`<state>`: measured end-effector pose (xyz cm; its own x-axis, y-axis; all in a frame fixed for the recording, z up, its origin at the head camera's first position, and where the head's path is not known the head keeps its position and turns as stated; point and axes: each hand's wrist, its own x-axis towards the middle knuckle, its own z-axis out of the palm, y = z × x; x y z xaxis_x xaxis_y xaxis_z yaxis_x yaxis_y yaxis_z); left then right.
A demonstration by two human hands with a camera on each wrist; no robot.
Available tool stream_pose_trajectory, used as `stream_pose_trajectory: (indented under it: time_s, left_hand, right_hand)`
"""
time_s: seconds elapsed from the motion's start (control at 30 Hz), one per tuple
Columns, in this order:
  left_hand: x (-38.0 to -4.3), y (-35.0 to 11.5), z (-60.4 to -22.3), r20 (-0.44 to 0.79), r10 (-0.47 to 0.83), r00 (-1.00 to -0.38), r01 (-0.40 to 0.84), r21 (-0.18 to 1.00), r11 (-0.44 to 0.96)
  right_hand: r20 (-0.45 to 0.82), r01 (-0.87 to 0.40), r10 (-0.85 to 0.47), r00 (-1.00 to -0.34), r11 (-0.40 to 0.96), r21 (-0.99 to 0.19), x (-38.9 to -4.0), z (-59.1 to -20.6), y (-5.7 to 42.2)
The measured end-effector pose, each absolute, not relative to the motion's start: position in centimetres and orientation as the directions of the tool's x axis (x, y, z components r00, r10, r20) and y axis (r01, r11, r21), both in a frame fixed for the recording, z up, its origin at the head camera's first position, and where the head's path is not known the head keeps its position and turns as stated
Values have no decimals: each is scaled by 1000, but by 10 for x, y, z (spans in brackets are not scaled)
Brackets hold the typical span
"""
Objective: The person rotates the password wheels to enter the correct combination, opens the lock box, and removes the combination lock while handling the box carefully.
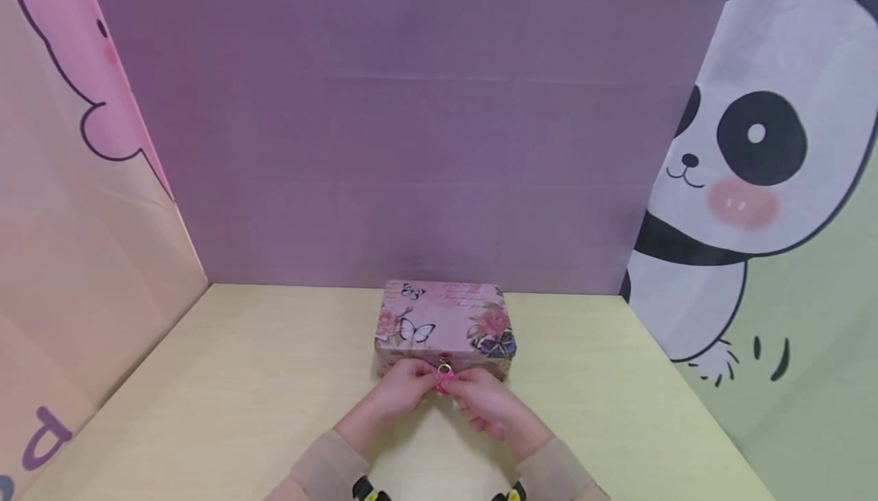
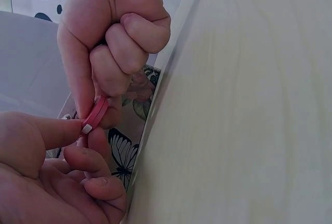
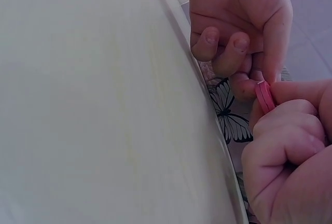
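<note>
We record a lidded box (image 1: pixel 442 314) at the lower centre of the frame, pink with printed roses, a pale butterfly on the lid's left and a blue one at its front right corner. At the middle of its front we note a pink-red padlock (image 1: pixel 443 380) with a metal shackle; the left wrist view shows the body edge-on, thin, with a small white part on the rim. We observe the left hand (image 1: pixel 407 385) reaching in from the lower left, its grip clamped on the padlock between thumb and finger, the other fingers loosely bent. From the lower right comes the right hand (image 1: pixel 488 400), its grip likewise pinching the padlock, the remaining fingers curled toward the palm. Both forearms slant inward over the desk (image 1: pixel 274 386).
</note>
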<state>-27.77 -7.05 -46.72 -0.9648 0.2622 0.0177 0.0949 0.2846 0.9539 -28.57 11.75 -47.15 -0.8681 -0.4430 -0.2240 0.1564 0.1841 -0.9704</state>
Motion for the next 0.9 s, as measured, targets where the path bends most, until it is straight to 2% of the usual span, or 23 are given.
stream_pose_trajectory:
  time_s: [0.67,0.9]
  left_hand:
    - [-276,-69,-463,0,254,-967,68,964,258]
    - [-277,-70,-465,-3,244,-970,69,955,287]
  right_hand:
    - [-239,160,-411,-880,216,-963,-291,-454,143]
    - [-239,158,-412,-879,219,-963,-291,-451,143]
